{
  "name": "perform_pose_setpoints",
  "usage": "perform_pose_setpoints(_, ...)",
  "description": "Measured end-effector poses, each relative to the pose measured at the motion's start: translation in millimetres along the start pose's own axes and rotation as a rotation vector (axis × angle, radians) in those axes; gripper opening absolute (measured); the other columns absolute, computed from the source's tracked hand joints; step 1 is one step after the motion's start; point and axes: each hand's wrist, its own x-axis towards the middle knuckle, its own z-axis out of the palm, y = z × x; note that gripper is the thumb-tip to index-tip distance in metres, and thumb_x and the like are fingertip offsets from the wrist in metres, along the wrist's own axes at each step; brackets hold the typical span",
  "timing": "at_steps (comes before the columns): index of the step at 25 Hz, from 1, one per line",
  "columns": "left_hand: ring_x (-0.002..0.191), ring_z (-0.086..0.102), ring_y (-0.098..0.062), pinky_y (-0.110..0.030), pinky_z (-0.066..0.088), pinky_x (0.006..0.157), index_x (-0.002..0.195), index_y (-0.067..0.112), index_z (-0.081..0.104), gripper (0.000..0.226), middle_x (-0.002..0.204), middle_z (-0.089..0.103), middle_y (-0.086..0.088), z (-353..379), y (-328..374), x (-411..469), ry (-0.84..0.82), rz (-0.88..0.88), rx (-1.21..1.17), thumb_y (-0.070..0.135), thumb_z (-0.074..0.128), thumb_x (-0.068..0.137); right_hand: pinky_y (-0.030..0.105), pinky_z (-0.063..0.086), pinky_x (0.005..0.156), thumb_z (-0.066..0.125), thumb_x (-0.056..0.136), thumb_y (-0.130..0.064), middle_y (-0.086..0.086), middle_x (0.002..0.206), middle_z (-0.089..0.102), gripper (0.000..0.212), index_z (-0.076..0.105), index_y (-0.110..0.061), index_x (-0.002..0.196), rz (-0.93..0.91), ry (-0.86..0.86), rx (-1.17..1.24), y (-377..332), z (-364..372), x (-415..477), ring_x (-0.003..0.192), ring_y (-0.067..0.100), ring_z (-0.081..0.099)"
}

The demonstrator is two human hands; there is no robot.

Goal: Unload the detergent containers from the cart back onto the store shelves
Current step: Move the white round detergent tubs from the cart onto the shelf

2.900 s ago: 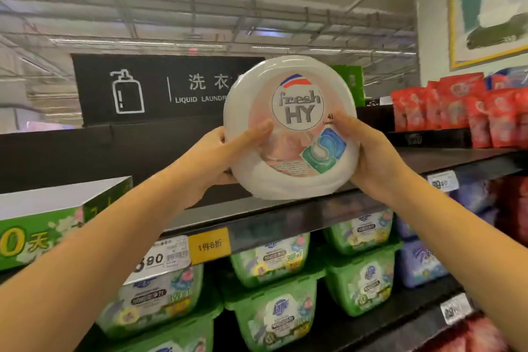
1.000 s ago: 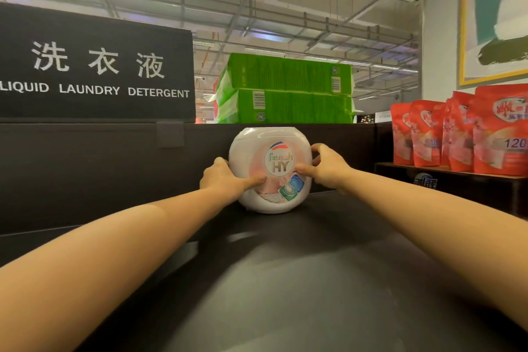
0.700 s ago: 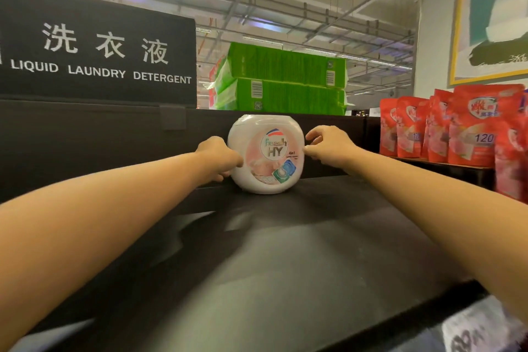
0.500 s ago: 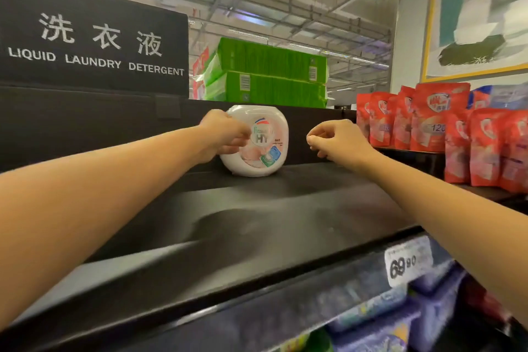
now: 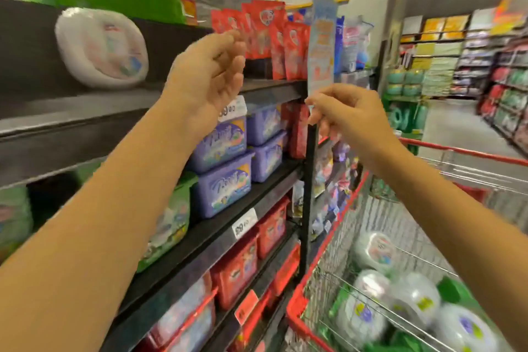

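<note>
A round white detergent pod tub [image 5: 101,50] stands on the black top shelf [image 5: 85,111] at the upper left, free of both hands. My left hand [image 5: 210,74] hangs in the air to its right, fingers relaxed and empty. My right hand [image 5: 347,116] is lower and further right, fingers loosely curled, holding nothing. Several more round white tubs [image 5: 400,297] lie in the red wire cart [image 5: 320,260] at the lower right. The picture is blurred by motion.
Purple tubs [image 5: 225,168], green tubs [image 5: 168,220] and red tubs [image 5: 243,268] fill the lower shelves. Red pouches [image 5: 274,37] stand on the top shelf to the right. A hanging promo strip [image 5: 321,46] is at the shelf upright. An aisle opens beyond the cart.
Both hands have let go of the tub and pulled back from the shelf. The view has swung right and down, bringing the cart and the lower shelves into sight.
</note>
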Motion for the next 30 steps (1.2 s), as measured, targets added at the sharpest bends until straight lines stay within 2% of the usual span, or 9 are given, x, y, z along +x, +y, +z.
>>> perform_pose_setpoints(6, 0.05, 0.058, 0.004, -0.009, 0.046, 0.048, 0.087, 0.021, 0.066, 0.018, 0.06, 0.068, 0.013, 38, -134, -63, -0.058, -0.189, 0.178, 0.011, 0.053, 0.094, 0.01, 0.035, 0.04, 0.056, 0.092, -0.005, -0.007, 0.05, 0.062, 0.019, 0.065, -0.014, 0.077, 0.276, 0.202, -0.106, 48, -130, -112, 0.04, 0.0, 0.046)
perform_pose_setpoints(10, 0.046, 0.054, 0.004, -0.01, 0.043, 0.047, 0.088, 0.018, 0.066, 0.016, 0.053, 0.065, 0.011, 70, -229, -69, -0.125, -0.36, 0.243, 0.006, 0.055, 0.092, 0.012, 0.038, 0.04, 0.058, 0.092, -0.006, -0.003, 0.054, 0.065, 0.019, 0.066, -0.016, 0.078, 0.451, 0.328, -0.175, 94, -197, -165, 0.041, 0.002, 0.049)
perform_pose_setpoints(13, 0.046, 0.053, 0.0, -0.018, 0.042, 0.054, 0.099, 0.013, 0.066, 0.015, 0.061, 0.063, 0.004, 107, -305, -64, -0.224, -0.473, 0.321, 0.004, 0.058, 0.09, 0.013, 0.039, 0.042, 0.059, 0.092, -0.008, 0.002, 0.062, 0.064, 0.018, 0.066, -0.016, 0.077, 0.598, 0.383, -0.208, 140, -238, -191, 0.044, 0.003, 0.051)
perform_pose_setpoints(15, 0.053, 0.055, -0.005, -0.02, 0.044, 0.056, 0.1, 0.012, 0.065, 0.015, 0.066, 0.062, 0.0, 129, -354, -58, -0.285, -0.539, 0.365, 0.003, 0.059, 0.089, 0.016, 0.039, 0.046, 0.059, 0.092, -0.007, 0.003, 0.067, 0.063, 0.018, 0.065, -0.017, 0.078, 0.686, 0.4, -0.215, 179, -260, -200, 0.05, 0.008, 0.05)
perform_pose_setpoints(20, 0.068, 0.057, -0.008, -0.014, 0.046, 0.053, 0.1, 0.018, 0.064, 0.014, 0.083, 0.064, -0.002, 154, -468, -28, -0.359, -0.668, 0.508, 0.008, 0.06, 0.091, 0.026, 0.041, 0.056, 0.059, 0.092, -0.007, 0.003, 0.082, 0.059, 0.015, 0.059, -0.02, 0.086, 0.949, 0.4, -0.174, 291, -289, -204, 0.061, 0.013, 0.051)
perform_pose_setpoints(23, 0.069, 0.056, -0.008, -0.017, 0.044, 0.055, 0.098, 0.017, 0.064, 0.01, 0.081, 0.062, 0.0, 148, -533, 0, -0.343, -0.762, 0.596, 0.011, 0.059, 0.092, 0.03, 0.043, 0.062, 0.062, 0.09, -0.011, 0.006, 0.091, 0.06, 0.009, 0.06, -0.016, 0.097, 1.107, 0.386, -0.18, 357, -286, -207, 0.069, 0.017, 0.054)
perform_pose_setpoints(26, 0.065, 0.052, -0.012, -0.023, 0.04, 0.054, 0.081, 0.023, 0.061, 0.016, 0.073, 0.059, -0.001, 141, -596, 28, -0.381, -0.849, 0.677, 0.012, 0.058, 0.092, 0.034, 0.047, 0.076, 0.066, 0.086, -0.018, 0.01, 0.114, 0.061, 0.043, 0.054, -0.009, 0.127, 1.219, 0.345, -0.29, 412, -275, -209, 0.093, 0.024, 0.058)
perform_pose_setpoints(28, 0.061, 0.048, -0.014, -0.024, 0.033, 0.054, 0.073, 0.022, 0.057, 0.021, 0.071, 0.055, -0.004, 141, -641, 48, -0.409, -0.904, 0.716, 0.014, 0.056, 0.092, 0.034, 0.047, 0.089, 0.068, 0.085, -0.022, 0.011, 0.127, 0.057, 0.055, 0.047, -0.009, 0.135, 1.246, 0.295, -0.379, 444, -270, -203, 0.109, 0.027, 0.057)
perform_pose_setpoints(30, 0.065, 0.047, -0.018, -0.026, 0.031, 0.056, 0.071, 0.018, 0.055, 0.023, 0.077, 0.054, -0.007, 143, -686, 64, -0.474, -0.953, 0.784, 0.016, 0.052, 0.094, 0.036, 0.047, 0.093, 0.068, 0.086, -0.021, 0.014, 0.131, 0.056, 0.058, 0.044, -0.007, 0.137, 1.266, 0.288, -0.423, 474, -268, -197, 0.114, 0.031, 0.057)
